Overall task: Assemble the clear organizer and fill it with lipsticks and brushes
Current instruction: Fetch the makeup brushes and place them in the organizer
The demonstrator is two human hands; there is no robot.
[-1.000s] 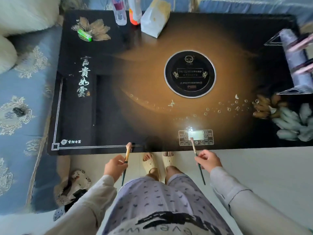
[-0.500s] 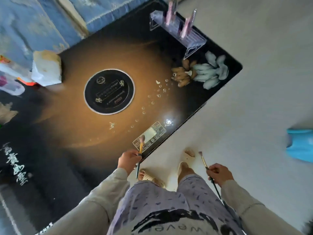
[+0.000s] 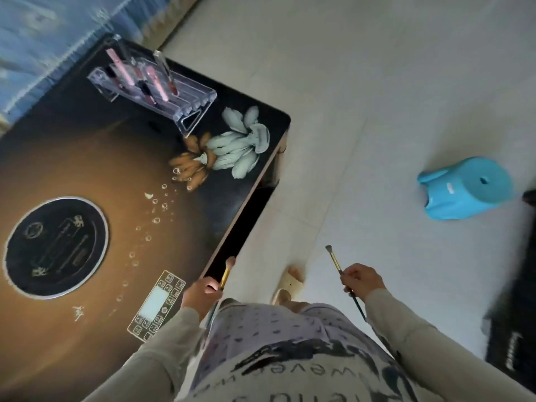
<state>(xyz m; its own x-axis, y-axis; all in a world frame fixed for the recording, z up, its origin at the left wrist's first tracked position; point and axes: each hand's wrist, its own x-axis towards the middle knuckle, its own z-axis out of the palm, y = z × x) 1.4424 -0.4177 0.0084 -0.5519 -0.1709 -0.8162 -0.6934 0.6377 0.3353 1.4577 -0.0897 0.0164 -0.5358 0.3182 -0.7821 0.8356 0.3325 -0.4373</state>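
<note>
- Brushes are in hand, one each: the left hand (image 3: 200, 295) is closed round a gold-handled brush (image 3: 225, 276) with a pinkish tip, and the right hand (image 3: 362, 281) pinches a thin dark-handled brush (image 3: 336, 264) near the middle of its handle.
- Both brushes point bristles up and away from the body; held that way, I judge, so the handles can go down into the organizer first and the bristles stay clean.
- Organizer (image 3: 162, 91) stands at the far corner of the table (image 3: 87, 163), well apart from both hands, close to the table's edge there.
- Its shape, a clear tiered rack with a triangular end wall, looks put together already, so the assembling seems done.
- Lipsticks (image 3: 121, 71), pink and clear tubes, stand tilted in its slots; how many there are is hard to tell through the blur and clear plastic.
- Loading the brushes looks like the step in hand; none is visibly in the rack.
- The left hand sits right at the table's near edge beside the printed control panel (image 3: 158, 304), while the right hand hangs over the floor (image 3: 377, 111), off the table's side.
- A blue stool (image 3: 467, 188) lies tipped on the floor to the right, clear of the path toward the rack.
- Care will be needed when a brush goes in: the rack is light and near the edge, and a push could shift it or topple the tubes.
</note>
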